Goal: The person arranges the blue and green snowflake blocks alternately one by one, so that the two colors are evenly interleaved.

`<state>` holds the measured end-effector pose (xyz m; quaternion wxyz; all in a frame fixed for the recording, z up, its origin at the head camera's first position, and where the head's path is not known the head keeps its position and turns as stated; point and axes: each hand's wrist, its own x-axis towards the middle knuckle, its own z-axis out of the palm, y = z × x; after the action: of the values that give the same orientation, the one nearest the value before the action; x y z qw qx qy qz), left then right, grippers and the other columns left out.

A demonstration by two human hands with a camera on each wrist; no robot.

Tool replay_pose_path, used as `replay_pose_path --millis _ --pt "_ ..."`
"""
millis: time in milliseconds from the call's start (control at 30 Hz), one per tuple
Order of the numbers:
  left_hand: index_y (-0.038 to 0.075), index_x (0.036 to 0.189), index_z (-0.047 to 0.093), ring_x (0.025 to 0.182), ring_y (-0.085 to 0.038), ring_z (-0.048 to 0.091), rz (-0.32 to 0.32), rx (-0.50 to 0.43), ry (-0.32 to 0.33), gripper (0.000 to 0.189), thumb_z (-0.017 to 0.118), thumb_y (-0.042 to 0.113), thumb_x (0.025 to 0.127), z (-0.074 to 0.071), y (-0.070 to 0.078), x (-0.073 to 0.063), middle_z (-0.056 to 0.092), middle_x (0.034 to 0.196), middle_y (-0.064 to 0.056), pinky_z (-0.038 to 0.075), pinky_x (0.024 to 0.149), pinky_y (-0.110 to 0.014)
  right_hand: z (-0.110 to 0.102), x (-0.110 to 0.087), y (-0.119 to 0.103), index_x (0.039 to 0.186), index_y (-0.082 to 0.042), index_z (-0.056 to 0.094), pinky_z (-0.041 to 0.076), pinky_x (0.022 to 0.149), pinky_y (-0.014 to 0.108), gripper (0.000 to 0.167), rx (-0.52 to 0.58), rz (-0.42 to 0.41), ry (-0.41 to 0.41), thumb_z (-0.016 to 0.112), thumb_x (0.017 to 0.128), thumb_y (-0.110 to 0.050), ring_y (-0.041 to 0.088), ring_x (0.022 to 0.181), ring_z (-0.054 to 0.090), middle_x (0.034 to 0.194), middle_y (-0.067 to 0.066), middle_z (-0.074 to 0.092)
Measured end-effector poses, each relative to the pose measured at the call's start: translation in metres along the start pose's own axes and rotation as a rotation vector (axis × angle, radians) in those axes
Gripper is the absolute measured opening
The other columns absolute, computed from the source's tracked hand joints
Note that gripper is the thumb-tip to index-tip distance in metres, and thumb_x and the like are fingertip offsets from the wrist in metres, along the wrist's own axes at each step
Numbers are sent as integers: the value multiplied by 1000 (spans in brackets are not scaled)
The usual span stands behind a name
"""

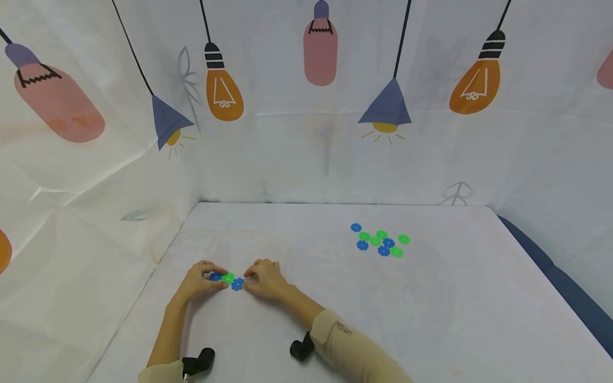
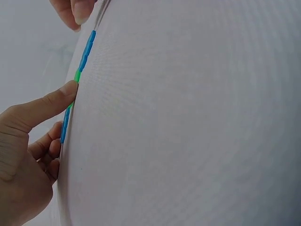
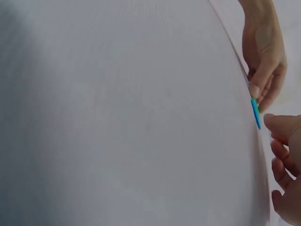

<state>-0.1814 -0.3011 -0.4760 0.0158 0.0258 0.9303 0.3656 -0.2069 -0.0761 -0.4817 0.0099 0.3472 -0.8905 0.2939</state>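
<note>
Left hand [image 1: 202,279] pinches three-disc row [image 1: 228,277] on left of tabletop [image 1: 431,303]; right hand [image 1: 265,279], fingers loosely bent, empty beside row's end. Three apparently linked; loose discs [image 1: 384,250] farther right likely left to add.

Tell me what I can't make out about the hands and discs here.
- Head: part of the left blue disc, covered by fingers of the left hand.
- Left wrist: the middle of the green disc, behind the left hand's thumb.
- Right wrist: the rest of the right hand, cut off by the right edge.
- Head: slots in the far discs, too small to count.
</note>
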Motion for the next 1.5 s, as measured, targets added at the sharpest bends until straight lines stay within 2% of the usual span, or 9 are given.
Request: replay_pose_path --millis 200,367,500,767,967,1200,1367,1500 --pt "3 100 71 112 -44 46 -27 -7 -9 36 82 23 71 -1 1 -3 53 113 -20 35 94 -61 -20 -10 18 98 -14 72 30 80 32 18 75 46 32 69 85 -25 8 88 52 90 -5 62" --pt "3 100 71 111 -42 46 -8 -19 -11 36 82 22 71 -2 1 -2 53 113 -21 35 95 -60 -49 -24 50 99 -10 71 33 81 40 18 86 78 63 68 85 -21 18 90 56 94 2 64" --pt "3 100 72 110 -40 48 4 -25 -13 37 82 23 71 -2 0 0 55 111 -18 35 95 -59 -80 -44 82 99 -6 70 35 80 47 19 74 120 96 68 84 -17 23 91 58 95 7 65" --pt "2 100 71 110 -39 47 1 -40 -12 37 82 23 71 -3 0 1 54 110 -17 35 96 -59 -138 -91 142 100 1 68 49 77 42 22 68 243 192 69 83 -13 29 89 60 95 13 65" --pt "2 100 71 110 -39 47 11 -57 -17 37 82 21 71 -2 -1 1 54 109 -17 35 95 -59 -169 -128 176 103 5 65 47 78 48 26 42 335 254 69 83 -12 35 89 59 98 20 64" --pt "2 99 71 107 -38 49 17 -50 -16 36 82 21 70 -2 -2 1 55 106 -15 35 95 -59 -194 -165 205 110 6 62 40 79 51 32 20 448 299 67 85 -14 37 93 55 102 23 62" --pt "2 100 71 108 -38 48 20 -49 -19 37 82 22 70 -2 -2 1 55 107 -16 35 95 -58 -204 -183 221 112 7 60 42 78 47 35 18 498 283 64 86 -16 38 93 54 104 26 60" --pt "2 101 71 109 -39 48 26 -42 -23 40 83 23 69 -3 -2 0 56 109 -16 36 95 -58 -205 -192 228 111 10 58 44 79 49 35 28 498 250 64 85 -12 39 91 54 101 27 59"
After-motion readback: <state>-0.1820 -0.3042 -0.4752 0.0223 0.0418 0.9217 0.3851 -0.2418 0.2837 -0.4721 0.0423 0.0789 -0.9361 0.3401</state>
